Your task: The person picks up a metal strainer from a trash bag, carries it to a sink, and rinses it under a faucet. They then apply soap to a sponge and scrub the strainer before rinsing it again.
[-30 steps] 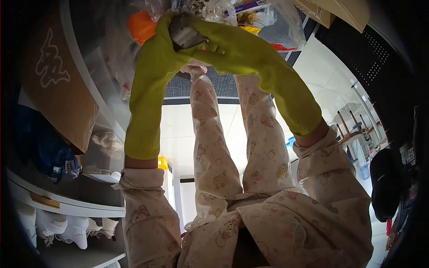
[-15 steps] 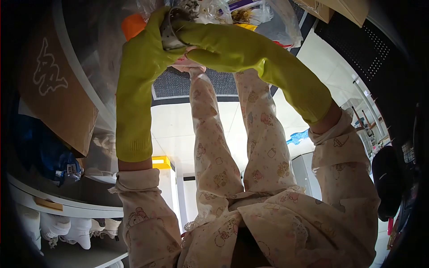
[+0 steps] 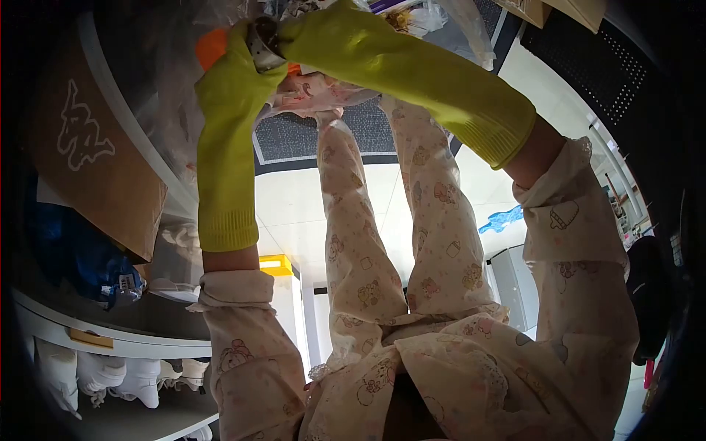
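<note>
L hand (image 3: 229,79), R hand (image 3: 327,35), both gripping metal obj (image 3: 262,44)

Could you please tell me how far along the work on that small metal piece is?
Done: the left hand grips the small metal piece, held up over the legs. In hand: the right hand touches its edge. Left: it is not yet set down.

White tiled floor (image 3: 294,209) lay beneath my left hand (image 3: 232,73), grey mat (image 3: 294,136) on it, white shelf (image 3: 110,339) further left carried pale shoes (image 3: 99,375).
</note>
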The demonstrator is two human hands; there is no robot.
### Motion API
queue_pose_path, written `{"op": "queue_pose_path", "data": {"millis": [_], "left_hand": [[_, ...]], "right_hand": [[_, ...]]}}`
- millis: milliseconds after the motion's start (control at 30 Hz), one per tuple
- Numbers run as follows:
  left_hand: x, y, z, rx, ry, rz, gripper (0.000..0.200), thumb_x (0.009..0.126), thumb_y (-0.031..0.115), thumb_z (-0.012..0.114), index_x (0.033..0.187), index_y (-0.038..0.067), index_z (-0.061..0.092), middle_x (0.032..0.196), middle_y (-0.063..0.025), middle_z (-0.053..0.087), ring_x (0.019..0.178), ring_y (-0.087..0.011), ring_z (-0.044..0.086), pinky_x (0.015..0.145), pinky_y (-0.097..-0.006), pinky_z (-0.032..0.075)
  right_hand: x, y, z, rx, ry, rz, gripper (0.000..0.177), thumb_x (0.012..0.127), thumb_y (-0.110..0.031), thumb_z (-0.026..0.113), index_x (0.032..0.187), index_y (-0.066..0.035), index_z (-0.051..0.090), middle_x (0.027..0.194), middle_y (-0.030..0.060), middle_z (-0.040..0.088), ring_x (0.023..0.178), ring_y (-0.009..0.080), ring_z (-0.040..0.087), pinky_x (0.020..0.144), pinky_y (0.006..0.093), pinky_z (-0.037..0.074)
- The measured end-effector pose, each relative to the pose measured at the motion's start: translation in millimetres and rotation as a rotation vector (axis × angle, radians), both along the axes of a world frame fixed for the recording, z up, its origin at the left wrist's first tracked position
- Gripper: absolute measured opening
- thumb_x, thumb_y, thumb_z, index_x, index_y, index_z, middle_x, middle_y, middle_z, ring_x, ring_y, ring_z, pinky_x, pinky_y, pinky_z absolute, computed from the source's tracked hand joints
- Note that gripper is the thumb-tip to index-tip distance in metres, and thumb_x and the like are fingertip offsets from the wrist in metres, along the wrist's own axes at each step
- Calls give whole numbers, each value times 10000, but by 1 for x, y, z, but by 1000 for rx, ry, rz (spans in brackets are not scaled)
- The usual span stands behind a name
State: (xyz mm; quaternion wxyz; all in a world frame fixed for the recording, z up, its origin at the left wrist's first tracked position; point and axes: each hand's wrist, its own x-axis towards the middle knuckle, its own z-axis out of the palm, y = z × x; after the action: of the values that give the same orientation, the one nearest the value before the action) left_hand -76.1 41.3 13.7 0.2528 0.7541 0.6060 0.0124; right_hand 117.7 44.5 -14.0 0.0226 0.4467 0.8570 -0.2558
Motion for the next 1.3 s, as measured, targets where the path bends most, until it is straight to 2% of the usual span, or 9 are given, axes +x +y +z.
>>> {"op": "queue_pose_path", "data": {"millis": [233, 433, 533, 633, 833, 900, 933, 1200, 1300], "left_hand": [[-21, 1, -8, -27, -192, 189, 705, 687, 389, 797, 1246, 134, 451, 946, -80, 671, 716, -211, 681, 638, -317, 542], [-12, -6, -2, -54, -504, 195, 712, 656, 187, 842, 1233, 60, 444, 1038, -67, 649, 841, -146, 660, 716, -265, 542], [-13, -5, 4, -120, -495, 172, 690, 664, 151, 830, 1227, 44, 444, 1062, -68, 637, 893, -138, 646, 749, -256, 537], [-11, -2, 6, -148, -521, 166, 666, 676, 126, 817, 1224, 48, 447, 1047, -59, 636, 886, -132, 642, 751, -254, 536], [1, 0, 19, -415, -609, 133, 673, 690, 216, 816, 1237, 59, 456, 1059, -71, 636, 911, -179, 655, 786, -292, 533], [5, 0, 27, -386, -668, 178, 685, 693, 243, 814, 1244, 61, 452, 1047, -73, 643, 917, -187, 652, 795, -294, 527], [3, 2, 25, -390, -667, 178, 685, 693, 243, 814, 1244, 61, 452, 1047, -73, 643, 917, -187, 652, 795, -294, 527], [3, 11, 18, -34, -297, 46, 733, 647, 257, 846, 1247, 78, 466, 1046, -100, 650, 886, -189, 662, 754, -299, 532], [-3, 17, 17, -137, -396, 78, 758, 645, 304, 840, 1274, 114, 461, 1065, -87, 653, 905, -199, 663, 757, -311, 533]], "right_hand": [[30, -6, 12, 51, -185, 40, 360, 884, -214, 509, 1212, -68, 538, 1160, 125, 600, 803, 296, 658, 591, 436, 525], [27, 6, 24, -350, -159, -98, 283, 848, -218, 515, 1102, -115, 587, 1032, 159, 634, 807, 292, 656, 592, 441, 517], [29, 1, 25, -301, -67, -266, 244, 857, -228, 500, 1062, -129, 589, 908, 149, 651, 797, 301, 649, 620, 425, 516], [29, -15, 22, 128, 334, -114, 432, 843, -122, 569, 1270, -102, 503, 1128, 121, 616, 906, 237, 640, 722, 294, 538], [-2, -8, 37, -414, 325, 61, 442, 793, -177, 613, 1226, -115, 551, 1239, 49, 567, 1036, 241, 608, 873, 402, 502], [-19, -37, -32, 412, 93, 9, 510, 765, -168, 656, 1261, -162, 536, 1086, 112, 637, 847, 218, 653, 722, 304, 547], [-18, -42, -36, 408, 93, 8, 510, 765, -168, 656, 1261, -162, 536, 1086, 112, 637, 847, 218, 653, 722, 304, 547], [-13, -14, 38, -321, 244, -255, 355, 827, -292, 607, 1168, -197, 585, 966, 67, 667, 774, 210, 659, 683, 347, 539], [-11, -23, 10, -179, 483, -288, 378, 830, -254, 605, 1200, -189, 568, 987, 69, 663, 783, 212, 659, 685, 348, 540]]}}
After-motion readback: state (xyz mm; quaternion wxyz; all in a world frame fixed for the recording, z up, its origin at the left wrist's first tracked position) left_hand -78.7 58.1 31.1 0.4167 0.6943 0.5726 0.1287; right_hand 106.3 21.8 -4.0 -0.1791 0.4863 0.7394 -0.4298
